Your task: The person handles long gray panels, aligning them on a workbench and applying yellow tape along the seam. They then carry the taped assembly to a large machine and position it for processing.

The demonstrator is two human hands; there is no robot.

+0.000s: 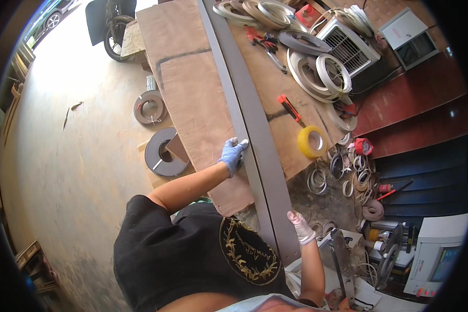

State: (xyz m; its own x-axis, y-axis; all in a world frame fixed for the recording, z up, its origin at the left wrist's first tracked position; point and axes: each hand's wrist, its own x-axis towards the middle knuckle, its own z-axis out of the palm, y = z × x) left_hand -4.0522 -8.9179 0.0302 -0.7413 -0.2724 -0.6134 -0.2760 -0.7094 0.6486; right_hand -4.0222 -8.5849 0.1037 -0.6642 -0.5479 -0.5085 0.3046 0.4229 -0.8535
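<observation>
The bench [192,88] lies under two long grey boards [262,145], which run past its near end towards you. Your black shirt [171,255], beside the boards' near end, bears gold lettering in a wreath. Well right of the boards, a white box [400,28] carries small red writing. Your left hand [233,154], fingers partly extended, touches their left edge; your right hand [301,227] is at their right edge, thumb raised. Whether either grips, I can't tell.

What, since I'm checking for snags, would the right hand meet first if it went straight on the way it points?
Most likely the long grey board: the right hand points up-left at its near edge. Whether they already touch is unclear.
</observation>
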